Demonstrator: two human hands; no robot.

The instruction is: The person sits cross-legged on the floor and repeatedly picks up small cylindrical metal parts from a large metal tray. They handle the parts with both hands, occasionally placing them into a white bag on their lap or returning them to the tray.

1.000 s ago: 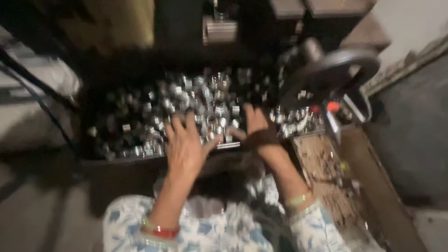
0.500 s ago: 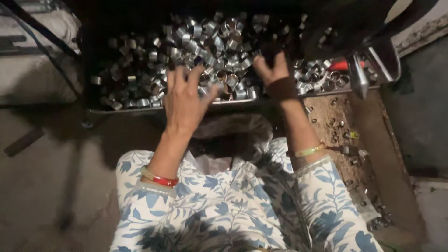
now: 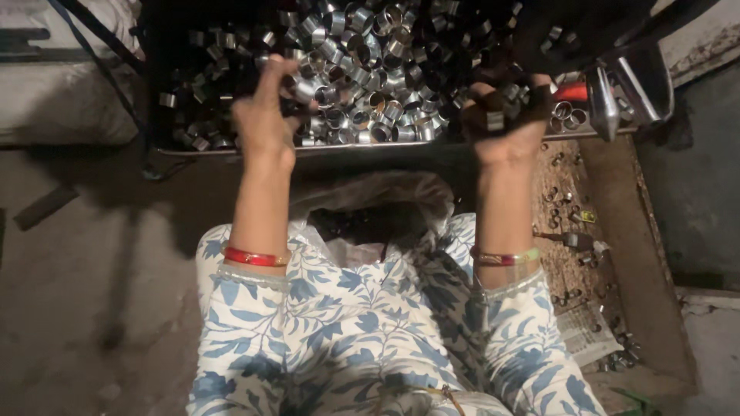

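Both your hands are up at the near edge of the tray (image 3: 231,151), w/ the pile of short shiny metal rings (image 3: 370,69) spread across it from left to right and on to the far side. Your left hand (image 3: 266,115) is clenched into a loose fist right at the heap, fingers curled over what looks like a few rings; can't tell exactly how many are inside. Your right hand (image 3: 505,123) is closed too, dark w/ grime or a wrap over the knuckles, gripping at least one ring at the near right of the pile. Below the tray edge, btwn your forearms, a plastic bag (image 3: 370,204) sits open on your lap, mouth facing up, just beside both wrists. Inside looks dark; some rings may be in there, but it's too dim to say. Judging by this, you're early or mid-way: the tray looks very full, heaped deep in the middle and far side, thinner at the far left. So most of the sorting/gathering seems left to do. To the right, loose rings and scraps lie on the wooden board (image 3: 609,231), apart from the tray. A metal lever or handle (image 3: 617,92) w/ a red part sits at the far right, untouched by either hand.
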